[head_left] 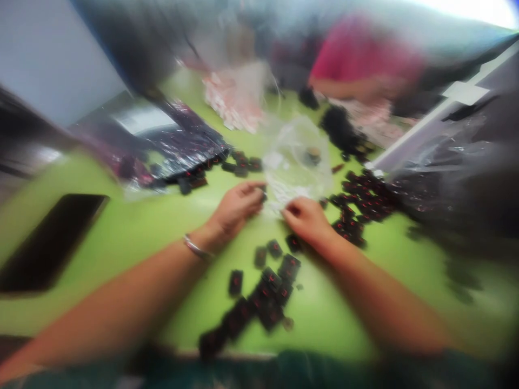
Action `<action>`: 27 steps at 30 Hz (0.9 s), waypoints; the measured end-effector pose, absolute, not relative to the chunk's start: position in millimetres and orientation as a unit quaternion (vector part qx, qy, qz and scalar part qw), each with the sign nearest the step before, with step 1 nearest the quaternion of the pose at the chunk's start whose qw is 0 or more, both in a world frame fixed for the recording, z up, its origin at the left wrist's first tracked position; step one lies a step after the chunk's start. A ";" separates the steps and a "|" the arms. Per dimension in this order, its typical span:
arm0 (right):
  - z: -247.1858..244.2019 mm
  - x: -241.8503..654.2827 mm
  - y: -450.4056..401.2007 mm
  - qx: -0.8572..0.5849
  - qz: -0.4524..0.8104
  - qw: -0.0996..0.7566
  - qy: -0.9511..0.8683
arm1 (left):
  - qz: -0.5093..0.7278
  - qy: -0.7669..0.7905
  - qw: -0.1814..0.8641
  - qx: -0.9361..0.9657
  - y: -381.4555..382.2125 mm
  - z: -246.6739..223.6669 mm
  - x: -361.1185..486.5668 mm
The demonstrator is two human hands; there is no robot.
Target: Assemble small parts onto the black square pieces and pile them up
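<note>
My left hand point(239, 208), with a metal bangle point(196, 247) at its wrist, is closed, and a small dark piece point(264, 193) shows at its fingertips. Across from it, my right hand point(308, 220) has its fingers pinched at the edge of a heap of small white parts point(287, 193). Whatever it pinches is too small and blurred to make out. The white parts lie at the mouth of a clear plastic bag point(298, 146). Nearer to me is a loose group of small black block-shaped parts with red marks point(270, 286).
More black parts point(367, 197) are piled on the right beside a dark plastic bag point(458, 173). A shiny plastic-wrapped pack point(162, 143) lies back left, a dark phone-like slab point(54, 240) at left. Across the green table point(158, 227) sits a person in a pink top point(357, 54).
</note>
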State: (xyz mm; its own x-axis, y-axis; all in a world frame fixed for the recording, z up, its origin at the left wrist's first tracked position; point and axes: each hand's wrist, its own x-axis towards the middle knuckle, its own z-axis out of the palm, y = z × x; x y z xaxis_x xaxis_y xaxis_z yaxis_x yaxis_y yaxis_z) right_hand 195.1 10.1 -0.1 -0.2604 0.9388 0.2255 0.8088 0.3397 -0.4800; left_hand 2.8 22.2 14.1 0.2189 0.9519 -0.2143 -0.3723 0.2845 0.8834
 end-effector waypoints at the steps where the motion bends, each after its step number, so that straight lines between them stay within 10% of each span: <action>1: 1.4 191.7 8.5 -0.570 0.128 0.217 -0.782 | 0.478 0.403 0.692 0.360 22.1 14.0 3.0; 12: 1.7 190.4 8.9 -0.562 0.109 0.128 -0.810 | 0.466 0.387 0.705 0.369 19.8 13.7 3.2; 20: 15.3 193.6 3.0 -0.503 0.247 0.384 -0.734 | 0.408 0.353 0.746 0.391 14.8 11.2 5.5; 27: 25.9 181.7 -8.9 -0.493 0.312 0.415 -0.698 | 0.380 0.342 0.743 0.432 11.6 7.3 8.6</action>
